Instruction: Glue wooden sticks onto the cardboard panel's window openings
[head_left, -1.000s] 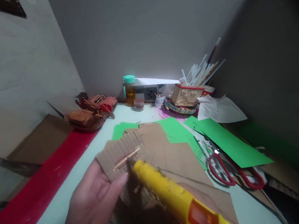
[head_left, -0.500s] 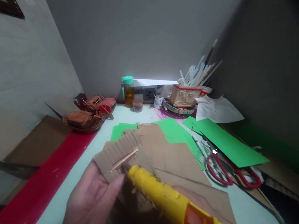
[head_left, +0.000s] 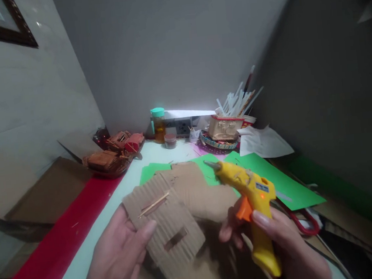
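A piece of corrugated cardboard (head_left: 164,220) is gripped at its left edge by my left hand (head_left: 120,246), the thumb lying on its face. Across one slot near its top lies a thin wooden stick (head_left: 153,205); a second slot farther down has nothing across it. My right hand (head_left: 281,235) holds a yellow glue gun (head_left: 259,220) by its handle, fingers beside the orange trigger. Its nozzle points up and left, clear of the cardboard. Larger cardboard sheets (head_left: 208,198) lie beneath, on green paper (head_left: 282,183).
Red-handled scissors (head_left: 304,224) lie at the right, partly hidden. At the back are a bottle with a teal lid (head_left: 158,124), a small jar (head_left: 170,141) and a box of white sticks (head_left: 226,127). Brown model vehicles (head_left: 105,159) stand at the left beside a red strip (head_left: 59,228).
The glue gun has moved away from the cardboard piece, up and right, and its whole body now shows. The lower slot has come into view. My left hand keeps its hold.
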Tool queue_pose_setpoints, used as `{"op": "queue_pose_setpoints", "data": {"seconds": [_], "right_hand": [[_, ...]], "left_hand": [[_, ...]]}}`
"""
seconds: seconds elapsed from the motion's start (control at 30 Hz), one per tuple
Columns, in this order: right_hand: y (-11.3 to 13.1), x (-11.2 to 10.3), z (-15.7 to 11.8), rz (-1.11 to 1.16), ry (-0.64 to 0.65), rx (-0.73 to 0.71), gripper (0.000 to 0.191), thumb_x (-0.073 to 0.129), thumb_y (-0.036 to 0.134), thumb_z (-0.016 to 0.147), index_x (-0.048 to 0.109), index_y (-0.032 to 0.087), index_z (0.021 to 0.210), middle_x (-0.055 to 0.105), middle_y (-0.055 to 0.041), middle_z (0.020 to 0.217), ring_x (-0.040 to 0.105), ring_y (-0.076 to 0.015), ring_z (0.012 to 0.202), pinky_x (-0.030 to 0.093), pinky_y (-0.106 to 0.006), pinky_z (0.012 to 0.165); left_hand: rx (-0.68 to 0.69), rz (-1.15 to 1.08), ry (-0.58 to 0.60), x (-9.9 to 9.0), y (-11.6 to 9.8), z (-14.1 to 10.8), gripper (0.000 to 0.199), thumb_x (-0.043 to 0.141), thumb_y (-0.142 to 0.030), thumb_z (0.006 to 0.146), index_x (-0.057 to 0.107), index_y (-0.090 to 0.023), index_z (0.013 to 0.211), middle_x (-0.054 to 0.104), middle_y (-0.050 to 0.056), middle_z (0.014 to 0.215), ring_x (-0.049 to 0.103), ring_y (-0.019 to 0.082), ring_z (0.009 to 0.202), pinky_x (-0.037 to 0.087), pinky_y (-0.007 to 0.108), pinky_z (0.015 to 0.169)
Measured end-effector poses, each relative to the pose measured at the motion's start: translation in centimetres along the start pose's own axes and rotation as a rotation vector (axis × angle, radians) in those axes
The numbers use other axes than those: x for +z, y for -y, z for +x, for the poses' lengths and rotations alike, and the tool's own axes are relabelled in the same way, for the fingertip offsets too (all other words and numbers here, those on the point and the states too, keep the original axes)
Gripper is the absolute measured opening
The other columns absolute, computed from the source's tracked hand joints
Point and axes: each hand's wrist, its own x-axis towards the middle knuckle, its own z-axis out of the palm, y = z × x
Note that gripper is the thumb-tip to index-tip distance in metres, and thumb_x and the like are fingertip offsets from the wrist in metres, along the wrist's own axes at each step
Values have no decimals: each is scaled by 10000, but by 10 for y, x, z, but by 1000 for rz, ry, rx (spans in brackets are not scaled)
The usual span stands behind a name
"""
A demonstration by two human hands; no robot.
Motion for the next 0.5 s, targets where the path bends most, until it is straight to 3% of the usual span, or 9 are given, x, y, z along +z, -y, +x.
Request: {"op": "queue_pose_setpoints", "data": {"seconds": [0.1,0.2,0.3,0.4,0.5], "right_hand": [[-8,-10,10,-291,-65,-29,544,378,638,958,657,212,766,722,-82,727,628,-225,641,523,-322,585],[-11,-11,16,-896,-182,-31,572,290,603,989,625,218,729,707,-82,774,655,-239,717,539,-341,669],[-11,-5,23,-1353,-109,20,576,243,499,1016,553,234,609,657,-75,600,653,-242,586,475,-328,550],[-9,0,28,-1497,-93,30,540,308,417,1019,591,216,606,644,-110,514,672,-289,527,370,-337,488],[-2,-1,25,-1600,-116,36,504,366,407,1015,655,176,672,689,-173,569,707,-362,572,338,-349,476]], "left_hand": [[-12,-15,-28,-2,-1,0,705,828,-402,762,529,-375,1400,750,-12,1292,651,296,1238,628,296,889],[-12,-90,-9,0,-2,0,819,820,-351,778,408,-427,1482,735,-21,1321,681,310,1193,617,377,948],[-28,-102,5,2,-2,0,906,816,-326,786,312,-460,1527,720,-36,1343,660,302,1226,633,354,916],[-57,-113,18,2,-2,0,911,798,-314,810,277,-455,1544,698,-51,1376,601,266,1304,615,278,928],[-50,-121,80,1,1,2,938,783,-292,827,221,-411,1568,694,-21,1386,581,261,1328,595,267,958]]}}
